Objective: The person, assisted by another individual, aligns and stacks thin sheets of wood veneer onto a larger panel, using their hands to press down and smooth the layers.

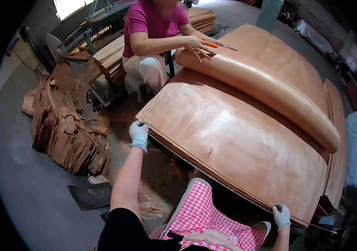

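A wide stack of thin reddish-brown wood veneer sheets (228, 129) lies before me, its top sheet partly rolled back into a thick curl (266, 88) that runs across the stack. My left hand (138, 131), in a white glove with a pale blue cuff, is closed on the near-left edge of the veneer. At the near-right edge, my right hand (282, 215), gloved too, has its fingers closed on the sheet's rim. A co-worker in a magenta shirt (155, 19) sits across on the left, hands resting on the curl and an orange stick-like tool in one hand.
Broken veneer scraps (67, 129) stand piled on the floor at left, near a dark flat piece (89, 196). Behind the co-worker are stacked boards (111, 58) and a metal frame (76, 37). A green post (269, 14) rises at the back.
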Tool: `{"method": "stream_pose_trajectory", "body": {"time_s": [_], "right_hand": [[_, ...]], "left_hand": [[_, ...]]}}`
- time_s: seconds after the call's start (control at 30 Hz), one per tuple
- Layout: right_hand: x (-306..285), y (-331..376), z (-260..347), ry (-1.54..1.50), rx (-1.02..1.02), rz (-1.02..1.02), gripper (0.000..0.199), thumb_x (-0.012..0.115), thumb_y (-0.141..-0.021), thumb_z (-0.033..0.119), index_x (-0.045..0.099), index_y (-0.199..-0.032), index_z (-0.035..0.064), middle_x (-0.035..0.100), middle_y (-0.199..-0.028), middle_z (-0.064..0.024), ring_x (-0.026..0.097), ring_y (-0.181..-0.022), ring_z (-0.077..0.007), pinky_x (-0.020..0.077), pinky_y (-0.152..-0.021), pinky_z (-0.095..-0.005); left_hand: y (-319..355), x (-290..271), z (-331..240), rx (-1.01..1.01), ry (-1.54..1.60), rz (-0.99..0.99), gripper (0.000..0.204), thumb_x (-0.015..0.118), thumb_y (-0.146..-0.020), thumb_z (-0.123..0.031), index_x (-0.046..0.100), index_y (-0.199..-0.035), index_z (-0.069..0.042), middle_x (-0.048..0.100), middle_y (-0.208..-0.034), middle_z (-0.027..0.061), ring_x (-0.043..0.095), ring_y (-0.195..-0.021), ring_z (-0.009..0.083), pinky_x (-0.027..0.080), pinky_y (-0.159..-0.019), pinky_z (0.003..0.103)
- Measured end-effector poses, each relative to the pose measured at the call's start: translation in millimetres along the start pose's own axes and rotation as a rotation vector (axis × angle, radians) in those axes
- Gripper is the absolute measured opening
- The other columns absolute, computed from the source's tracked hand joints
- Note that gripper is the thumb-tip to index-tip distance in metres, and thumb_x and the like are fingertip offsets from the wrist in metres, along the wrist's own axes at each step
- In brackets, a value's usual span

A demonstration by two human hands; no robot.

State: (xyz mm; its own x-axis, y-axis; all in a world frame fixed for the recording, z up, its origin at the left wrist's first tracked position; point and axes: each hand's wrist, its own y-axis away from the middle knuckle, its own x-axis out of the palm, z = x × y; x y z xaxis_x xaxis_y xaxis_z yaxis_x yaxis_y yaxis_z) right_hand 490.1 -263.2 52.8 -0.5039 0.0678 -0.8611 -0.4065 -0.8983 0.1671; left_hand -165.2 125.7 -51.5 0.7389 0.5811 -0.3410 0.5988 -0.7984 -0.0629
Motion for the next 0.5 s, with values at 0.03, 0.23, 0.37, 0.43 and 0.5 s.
{"method": "stream_pose_trajectory", "body": {"time_s": [0.03,0.23,0.37,0.43,0.5], "right_hand": [[0,1,6,-0.01,0.037,-0.004,0.02,0.07,-0.088,0.016,0.07,-0.092,-0.0032,0.069,-0.087,-0.0163,0.067,-0.079,-0.0241,0.0525,-0.074,-0.0358],[2,1,68,-0.017,0.102,0.072,0.028,0.07,-0.087,0.021,0.069,-0.083,-0.0058,0.066,-0.07,-0.0187,0.065,-0.065,-0.0264,0.0497,-0.064,-0.0388],[6,-3,76,0.006,0.114,0.134,0.031,0.068,-0.088,0.025,0.068,-0.083,-0.0057,0.065,-0.069,-0.0195,0.065,-0.065,-0.0277,0.0486,-0.063,-0.0396],[15,-12,67,0.004,0.139,0.192,0.031,0.067,-0.088,0.026,0.069,-0.086,-0.0055,0.066,-0.074,-0.023,0.066,-0.069,-0.0329,0.0493,-0.065,-0.0414],[20,-15,57,0.016,0.138,0.231,0.032,0.067,-0.089,0.027,0.069,-0.089,-0.0053,0.067,-0.081,-0.0257,0.068,-0.077,-0.0365,0.0508,-0.071,-0.043]], "left_hand": [[-14,-1,-2,0.046,-0.141,-0.017,0.019,0.082,-0.075,-0.011,0.073,-0.087,0.0,0.072,-0.08,0.0086,0.066,-0.072,0.0173,0.054,-0.072,0.033],[-48,1,-21,0.04,-0.299,0.022,0.021,0.081,-0.077,-0.022,0.072,-0.078,-0.003,0.066,-0.067,0.0124,0.06,-0.059,0.0209,0.049,-0.063,0.036],[-52,7,-21,0.001,-0.437,0.1,0.026,0.082,-0.078,-0.026,0.071,-0.08,-0.001,0.066,-0.069,0.0123,0.06,-0.061,0.0201,0.049,-0.064,0.036],[-58,-1,-10,0.034,-0.434,0.102,0.028,0.081,-0.078,-0.026,0.072,-0.086,-0.001,0.071,-0.076,0.0132,0.065,-0.068,0.0234,0.052,-0.068,0.037],[-56,3,-6,0.083,-0.509,0.034,0.027,0.08,-0.079,-0.026,0.073,-0.09,-0.003,0.072,-0.085,0.0142,0.068,-0.077,0.0288,0.053,-0.073,0.04]]}}
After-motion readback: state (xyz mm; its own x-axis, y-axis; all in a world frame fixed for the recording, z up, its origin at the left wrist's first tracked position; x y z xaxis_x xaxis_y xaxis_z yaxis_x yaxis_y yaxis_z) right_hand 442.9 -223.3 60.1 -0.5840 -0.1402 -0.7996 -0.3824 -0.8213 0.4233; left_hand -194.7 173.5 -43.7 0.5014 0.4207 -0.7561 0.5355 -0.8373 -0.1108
